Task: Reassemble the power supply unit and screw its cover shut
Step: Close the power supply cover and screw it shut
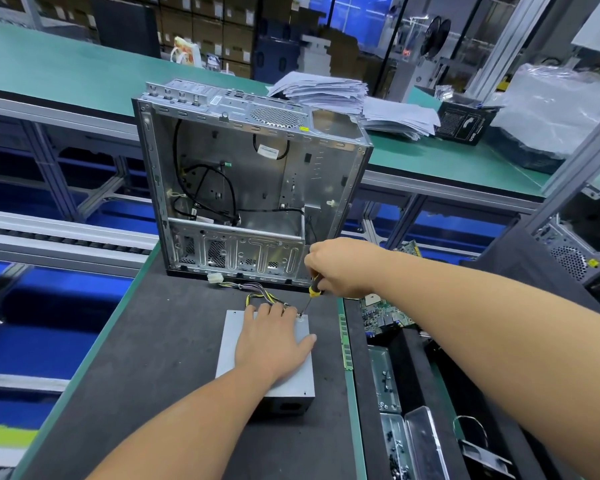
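Note:
The grey power supply unit (229,348) lies flat on the dark mat with its cover on top. My left hand (271,341) presses down on the cover with spread, straight fingers. My right hand (340,268) grips a screwdriver with a yellow and black handle (314,287); its tip meets a screw (300,317) at the cover's far right corner, just beside my left fingertips. The unit's coloured cable bundle (257,292) runs out from its far side to a white connector (214,278).
An open, empty computer case (250,188) stands upright just behind the unit. To the right lie a green circuit board (381,311), memory sticks (345,341) and clear trays of screws (395,441). A paper stack (343,95) sits on the far green bench.

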